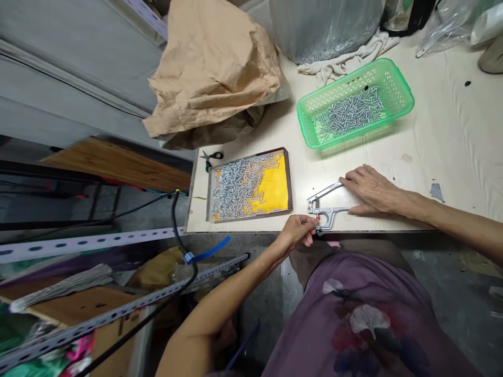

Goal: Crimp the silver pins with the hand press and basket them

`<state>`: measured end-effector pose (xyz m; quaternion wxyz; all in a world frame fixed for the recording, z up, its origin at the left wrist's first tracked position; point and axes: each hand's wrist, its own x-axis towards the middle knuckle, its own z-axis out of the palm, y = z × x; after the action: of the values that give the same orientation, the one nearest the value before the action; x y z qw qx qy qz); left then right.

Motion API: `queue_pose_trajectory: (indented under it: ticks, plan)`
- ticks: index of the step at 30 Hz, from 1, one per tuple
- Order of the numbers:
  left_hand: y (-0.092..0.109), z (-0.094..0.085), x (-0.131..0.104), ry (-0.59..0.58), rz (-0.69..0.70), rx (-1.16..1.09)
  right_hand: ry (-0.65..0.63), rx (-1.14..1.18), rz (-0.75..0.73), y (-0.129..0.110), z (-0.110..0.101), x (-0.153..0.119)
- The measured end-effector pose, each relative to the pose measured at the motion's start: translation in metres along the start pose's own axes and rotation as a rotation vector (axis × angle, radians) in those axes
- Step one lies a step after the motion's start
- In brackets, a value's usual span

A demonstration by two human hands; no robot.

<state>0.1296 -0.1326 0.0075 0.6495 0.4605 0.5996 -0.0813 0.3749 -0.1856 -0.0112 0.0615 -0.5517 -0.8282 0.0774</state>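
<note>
The right hand (369, 191) is clamped, part-open, across the 2 handles of the metal hand press (329, 214) at the table's near edge. The left hand (301, 230) has its fingertips pinched together at the press's head; what they hold is too small to tell. Left lies 1 tray (290, 180) of small metal pieces, scissors (211, 156) by its far-left corner; 1 green basket (404, 97) sits far.

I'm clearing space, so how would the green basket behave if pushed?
The green basket may flex slightly, its perforated walls looking like thin plastic. The loose metal pieces inside could shift, but lying low, they probably make tipping unlikely.
</note>
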Motion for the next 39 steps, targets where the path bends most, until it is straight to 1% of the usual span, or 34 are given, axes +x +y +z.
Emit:
queue_pose_trajectory:
  ticks: [2, 3, 4, 5, 7, 8, 9, 10, 12, 13, 15, 17, 19, 24, 29, 34, 39]
  plan:
    - [-0.001, -0.001, -0.001, 0.032, 0.002, 0.064, -0.004, -0.003, 0.0, -0.003, 0.0, -0.003]
    - [-0.002, -0.001, -0.003, 0.065, 0.023, 0.133, -0.01, -0.01, 0.003, -0.004, -0.001, -0.004]
    - [-0.003, -0.001, -0.005, 0.12, 0.077, 0.228, -0.019, -0.019, 0.009, -0.006, -0.001, -0.005]
    - [-0.004, 0.0, -0.007, 0.194, 0.166, 0.343, -0.028, -0.026, 0.014, -0.007, -0.001, -0.006]
    - [-0.005, 0.004, -0.01, 0.356, 0.43, 0.583, -0.034, -0.031, 0.022, -0.01, -0.001, -0.007]
    - [-0.005, 0.007, -0.01, 0.417, 0.578, 0.688, -0.028, -0.029, 0.029, -0.012, -0.001, -0.008]
    - [-0.003, 0.012, -0.009, 0.449, 0.715, 0.779, -0.019, -0.024, 0.036, -0.013, -0.001, -0.008]
    - [-0.001, 0.016, -0.005, 0.449, 0.828, 0.859, -0.008, -0.016, 0.042, -0.015, 0.0, -0.009]
    - [0.007, 0.025, 0.006, 0.396, 0.997, 0.995, 0.011, 0.006, 0.058, -0.018, 0.001, -0.01]
    - [0.011, 0.029, 0.014, 0.354, 1.053, 1.049, 0.018, 0.019, 0.066, -0.019, 0.001, -0.012]
    - [0.02, 0.032, 0.027, 0.255, 1.117, 1.124, 0.036, 0.046, 0.083, -0.022, 0.001, -0.016]
    - [0.027, 0.031, 0.037, 0.172, 1.135, 1.168, 0.059, 0.063, 0.106, -0.024, 0.0, -0.021]
    - [0.033, 0.028, 0.041, 0.137, 1.118, 1.206, 0.069, 0.074, 0.135, -0.026, 0.0, -0.025]
    - [0.045, 0.029, 0.035, 0.151, 1.026, 1.278, 0.034, 0.093, 0.217, -0.022, -0.003, -0.023]
    - [0.056, 0.035, 0.035, 0.153, 0.992, 1.228, -0.021, 0.115, 0.188, -0.012, -0.009, -0.013]
    - [0.057, 0.04, 0.036, 0.191, 0.921, 1.211, -0.036, 0.135, 0.148, -0.005, -0.012, -0.007]
    - [0.057, 0.042, 0.04, 0.211, 0.902, 1.216, -0.116, 0.179, 0.173, -0.003, -0.013, 0.003]
